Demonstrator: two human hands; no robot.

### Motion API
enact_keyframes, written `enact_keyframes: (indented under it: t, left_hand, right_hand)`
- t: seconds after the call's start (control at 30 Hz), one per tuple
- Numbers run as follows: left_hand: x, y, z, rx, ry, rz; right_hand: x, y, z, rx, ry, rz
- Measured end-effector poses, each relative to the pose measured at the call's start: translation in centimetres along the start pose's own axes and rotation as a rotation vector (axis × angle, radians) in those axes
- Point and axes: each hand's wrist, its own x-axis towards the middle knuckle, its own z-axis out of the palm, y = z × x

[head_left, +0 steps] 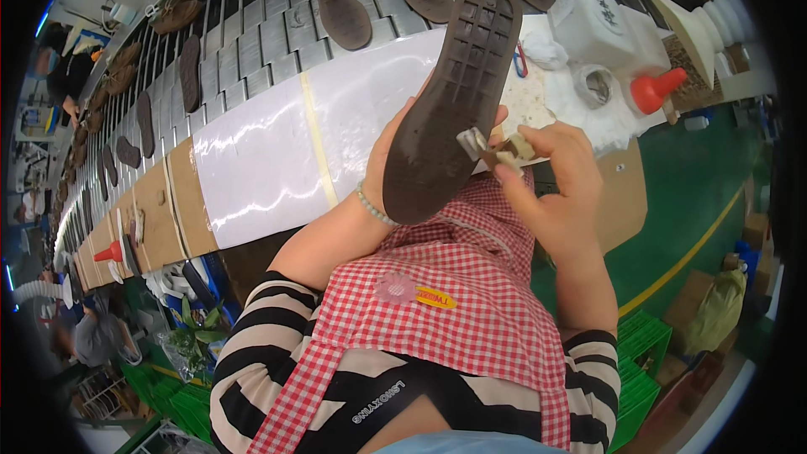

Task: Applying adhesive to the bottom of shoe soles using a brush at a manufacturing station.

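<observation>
brown, grid-treaded sole (450, 109) lay tilted in the left hand (384, 158), gripped from behind with fingertips (502, 114) showing past its right edge. the right hand (567, 185) pinched a small, pale-tipped tool (479, 148) over that edge; contact could not be confirmed. beyond lay a smooth, glossy white sheet (256, 160), then a slatted metal conveyor (290, 27) bearing flat, dark soles (342, 13).

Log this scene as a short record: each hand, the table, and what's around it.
Left hand: holding a brown shoe sole from behind
Right hand: pinching a small tan tool, exact kind unclear
Table: white sheet with a yellow strip
Beyond table: metal conveyor carrying more soles
Table's right: white jug, red cone-shaped piece
</observation>
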Motion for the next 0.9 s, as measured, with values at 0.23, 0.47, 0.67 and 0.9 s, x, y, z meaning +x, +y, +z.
enact_keyframes:
  t: [0.23, 0.47, 0.67, 0.9]
  left_hand:
    - [-0.2, -0.5, -0.3, 0.137, 0.031, 0.008]
    - [-0.8, -0.7, -1.4, 0.152, 0.03, 0.013]
    - [-1.0, -1.0, -1.1, 0.248, -0.034, 0.017]
    - [-1.4, -0.6, -1.0, 0.229, 0.022, -0.026]
  right_hand:
    - [0.5, 0.4, -0.6, -0.058, 0.023, -0.058]
    - [1.2, 1.2, -1.0, -0.113, 0.118, 0.024]
    - [1.9, 1.7, -1.4, -0.144, 0.089, -0.001]
    - [3.2, 1.8, -1.6, -0.128, 0.078, 0.024]
